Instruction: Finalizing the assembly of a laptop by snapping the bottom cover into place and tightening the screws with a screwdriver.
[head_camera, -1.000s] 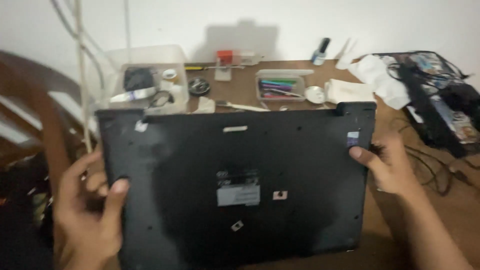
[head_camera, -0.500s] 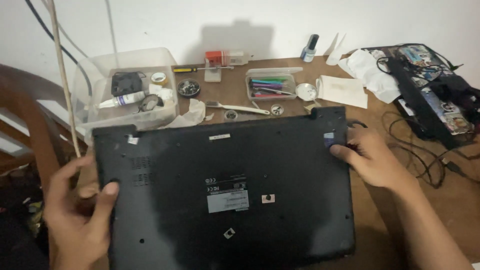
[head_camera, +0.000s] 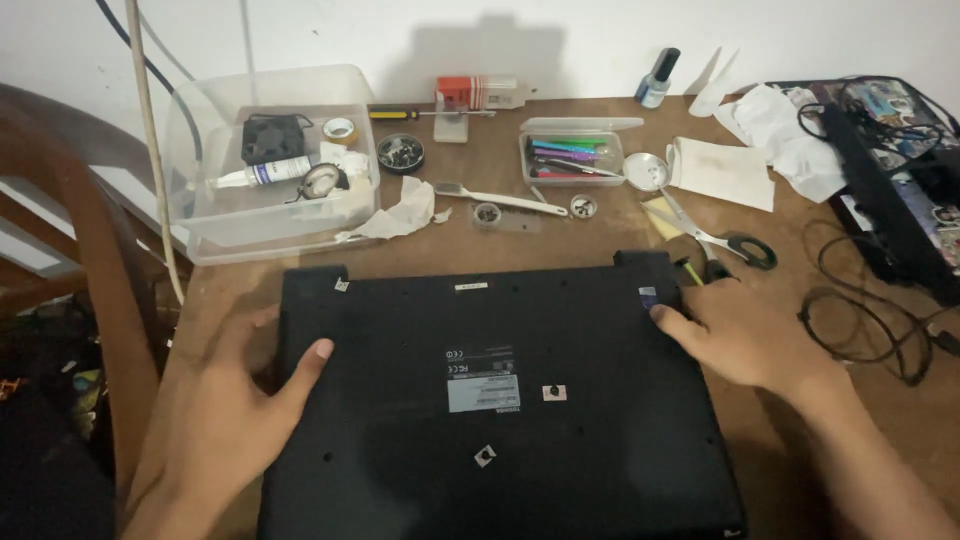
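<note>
A black laptop (head_camera: 500, 400) lies upside down and flat on the wooden table (head_camera: 480, 240), with its bottom cover and a white label facing up. My left hand (head_camera: 235, 420) grips its left edge, thumb resting on the cover. At the right edge, near the far corner, my right hand (head_camera: 745, 335) lies with its fingers on the cover.
Behind the laptop stand a clear plastic tub (head_camera: 275, 160) holding a small fan and a tube, a clear box of coloured tools (head_camera: 575, 155), a small dish of screws (head_camera: 400, 152), scissors (head_camera: 715, 240) and crumpled paper (head_camera: 775, 115). A black bag (head_camera: 900, 190) and cables (head_camera: 865, 310) sit at right.
The laptop was tilted up in both hands and has come down flat onto the table. Both hands stayed on its left and right edges.
</note>
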